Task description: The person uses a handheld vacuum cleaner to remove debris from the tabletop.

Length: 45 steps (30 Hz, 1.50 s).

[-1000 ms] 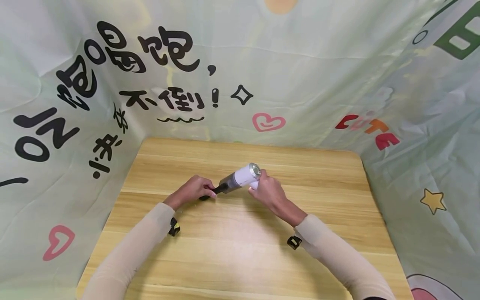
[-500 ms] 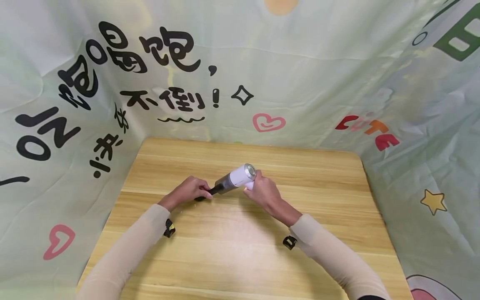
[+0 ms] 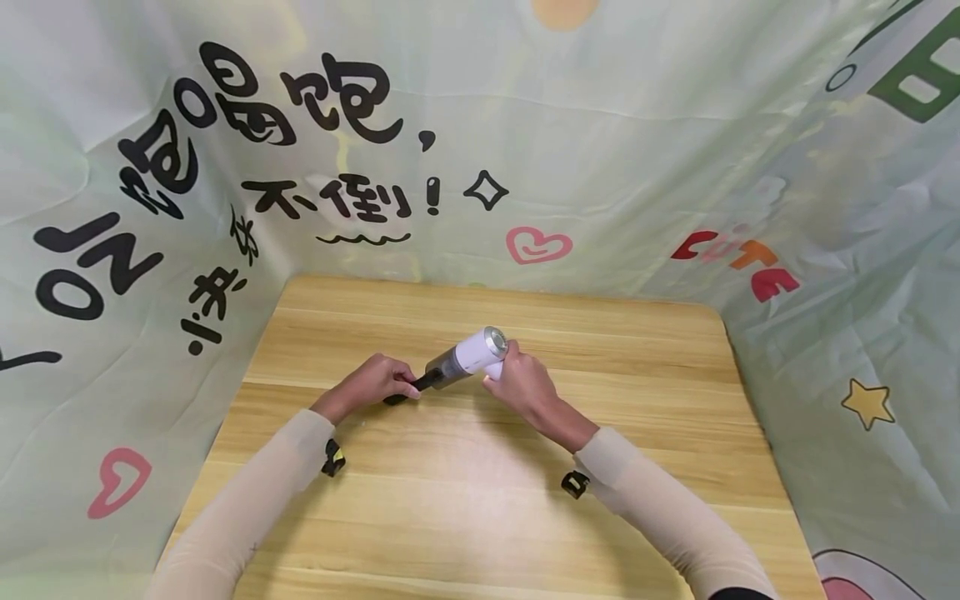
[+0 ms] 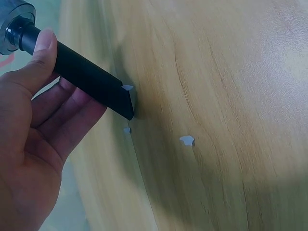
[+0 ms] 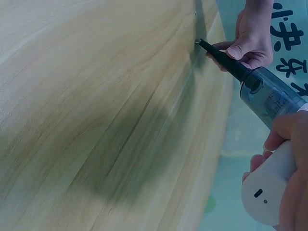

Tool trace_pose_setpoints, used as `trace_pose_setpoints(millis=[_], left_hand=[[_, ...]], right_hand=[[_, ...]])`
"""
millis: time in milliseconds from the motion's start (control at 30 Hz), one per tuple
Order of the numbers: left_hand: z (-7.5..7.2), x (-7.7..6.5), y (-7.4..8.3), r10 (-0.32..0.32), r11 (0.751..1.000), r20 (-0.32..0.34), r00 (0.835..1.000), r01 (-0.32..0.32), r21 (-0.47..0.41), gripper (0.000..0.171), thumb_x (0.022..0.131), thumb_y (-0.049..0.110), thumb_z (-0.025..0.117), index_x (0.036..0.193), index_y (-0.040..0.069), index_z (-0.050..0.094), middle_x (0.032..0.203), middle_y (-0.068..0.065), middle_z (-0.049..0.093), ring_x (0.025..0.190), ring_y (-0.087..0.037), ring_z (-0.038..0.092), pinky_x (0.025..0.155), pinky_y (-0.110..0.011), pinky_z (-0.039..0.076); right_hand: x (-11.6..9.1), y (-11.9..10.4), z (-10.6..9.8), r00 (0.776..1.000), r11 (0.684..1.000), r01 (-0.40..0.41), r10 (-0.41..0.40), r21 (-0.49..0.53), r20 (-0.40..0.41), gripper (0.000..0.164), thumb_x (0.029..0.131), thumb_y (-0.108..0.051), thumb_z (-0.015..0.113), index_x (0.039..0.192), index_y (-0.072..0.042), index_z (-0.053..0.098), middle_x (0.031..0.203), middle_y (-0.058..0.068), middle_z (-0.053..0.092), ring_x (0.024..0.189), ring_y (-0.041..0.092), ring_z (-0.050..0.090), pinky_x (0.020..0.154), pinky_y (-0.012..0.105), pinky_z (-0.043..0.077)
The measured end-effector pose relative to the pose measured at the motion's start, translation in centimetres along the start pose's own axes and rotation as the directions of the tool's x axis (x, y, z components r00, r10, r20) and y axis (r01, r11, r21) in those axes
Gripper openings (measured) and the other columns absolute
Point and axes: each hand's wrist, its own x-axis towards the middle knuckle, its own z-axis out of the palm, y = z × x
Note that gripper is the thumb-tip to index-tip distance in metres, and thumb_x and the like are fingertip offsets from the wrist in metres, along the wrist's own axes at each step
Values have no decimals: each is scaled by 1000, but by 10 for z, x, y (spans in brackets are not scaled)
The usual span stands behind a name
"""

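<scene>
A white handheld vacuum cleaner (image 3: 474, 352) with a smoky clear dust cup (image 5: 269, 94) is held tilted over the table, its black nozzle (image 4: 86, 72) pointing down to the left. My right hand (image 3: 525, 385) grips the handle (image 5: 269, 187). With thumb and fingers, my left hand (image 3: 378, 383) holds the nozzle partway along. One white paper scrap (image 4: 127, 87) is at the nozzle's slanted mouth. Close by on the wood lie a tiny scrap (image 4: 127, 130) and a bigger scrap (image 4: 187, 140).
The wooden table (image 3: 480, 500) has rounded far corners. Printed cloth (image 3: 600, 150) hangs round its back and both sides. Black wrist cameras (image 3: 333, 458) are worn under both forearms.
Both hands have shifted a little to the left together, carrying the vacuum cleaner and its nozzle with them. Their holds look the same.
</scene>
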Motion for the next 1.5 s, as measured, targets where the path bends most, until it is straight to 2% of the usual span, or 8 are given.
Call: trace_pose_setpoints(millis=[467, 1100, 1300, 1500], left_hand=[[-4, -10, -9, 1, 1000, 6, 1000, -1, -17, 15, 87, 29, 85, 87, 15, 81, 81, 5, 76, 69, -7, 57, 65, -23, 49], [-8, -28, -10, -77, 996, 32, 997, 78, -43, 16, 86, 31, 85, 88, 15, 81, 81, 6, 75, 70, -9, 58, 66, -23, 49], [-7, -31, -10, -88, 995, 15, 996, 88, -35, 17, 86, 32, 86, 89, 16, 81, 82, 6, 76, 72, -9, 59, 68, -24, 50], [-7, -36, -11, -88, 995, -34, 996, 86, -42, 16, 84, 30, 87, 89, 17, 81, 83, 6, 77, 73, -8, 61, 69, -24, 52]], right_hand=[[0, -10, 4, 999, 1000, 13, -13, 13, 39, 59, 86, -31, 81, 119, 12, 57, 71, 11, 65, 52, 17, 55, 43, 23, 43], [0, -21, 9, 997, 999, 21, -23, 27, 70, 61, 86, -32, 83, 120, 11, 57, 74, 12, 67, 54, 16, 57, 45, 23, 45], [1, -24, 6, 996, 997, 73, -72, -9, 59, 60, 86, -32, 82, 120, 11, 58, 73, 10, 67, 52, 14, 56, 43, 21, 43], [8, -28, 1, 990, 991, 134, -133, -21, 44, 58, 85, -30, 81, 121, 10, 58, 76, 9, 66, 54, 14, 56, 44, 23, 44]])
